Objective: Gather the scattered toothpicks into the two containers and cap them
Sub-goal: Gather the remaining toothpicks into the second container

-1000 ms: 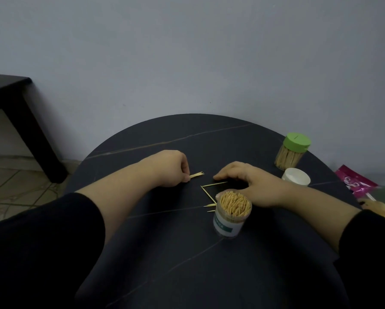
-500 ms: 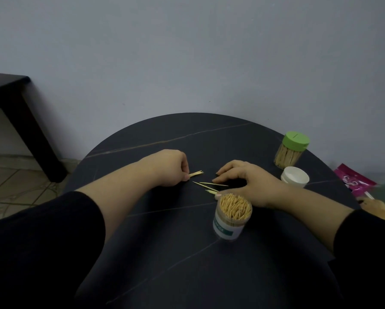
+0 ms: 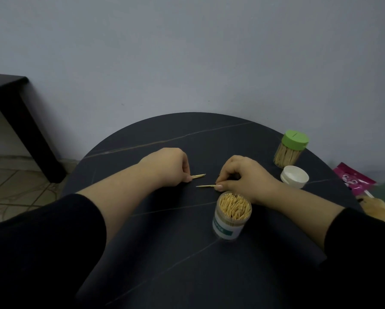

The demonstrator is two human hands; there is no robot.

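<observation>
Squinting at the teal band on the open container [image 3: 231, 216], I can only make out white letters that look like "PICK"; the rest wraps out of sight. The green-lidded container [image 3: 290, 150] at the far right has no writing I can read, and the white cap [image 3: 294, 176] lies between it and my right wrist. It all sits on a round dark table [image 3: 187, 253] with pale veins, up against a plain grey wall [image 3: 187, 52], with tiled floor [image 3: 8, 188] and a dark side table [image 3: 8, 94] off to the left and a pink packet [image 3: 354, 180] at the right edge. Half a second ago my right hand [image 3: 245, 175] had its fingers laid flat over loose sticks. Now its curled fingertips pinch the second bunch of toothpicks [image 3: 206, 186] just behind the open container, tips pointing left. My left hand [image 3: 167, 167] still pinches the first bunch of toothpicks [image 3: 198, 176] down at the table, same spot.
</observation>
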